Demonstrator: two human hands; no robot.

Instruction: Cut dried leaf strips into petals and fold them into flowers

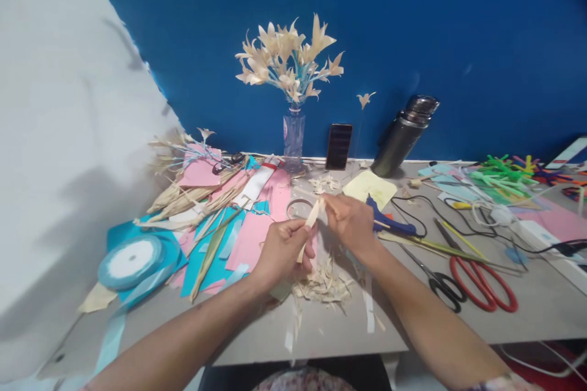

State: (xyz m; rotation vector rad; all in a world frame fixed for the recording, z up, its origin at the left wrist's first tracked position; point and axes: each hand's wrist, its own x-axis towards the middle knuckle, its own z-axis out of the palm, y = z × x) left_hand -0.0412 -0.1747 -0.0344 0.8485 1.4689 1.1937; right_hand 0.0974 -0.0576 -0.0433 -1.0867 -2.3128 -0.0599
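Two hands are gripping one pale leaf strip above the middle of the table.

We are seeing the left hand (280, 250) closing its fingers around the lower part of the strip (310, 225), while the right hand (351, 220) is pinching its upper end, both over a heap of cuttings (323, 286) lying near the table's (527, 311) front edge. Just beside the right hand a blue glue gun (389, 220) is lying, and red-handled scissors (481, 284) and black-handled scissors (440, 284) are resting toward the right front. A ribbon spool (132, 259) is sitting near the left edge on blue paper. Along the back edge a vase of pale flowers (293, 134), a phone (339, 146) and a flask (403, 134) are standing against the blue wall.
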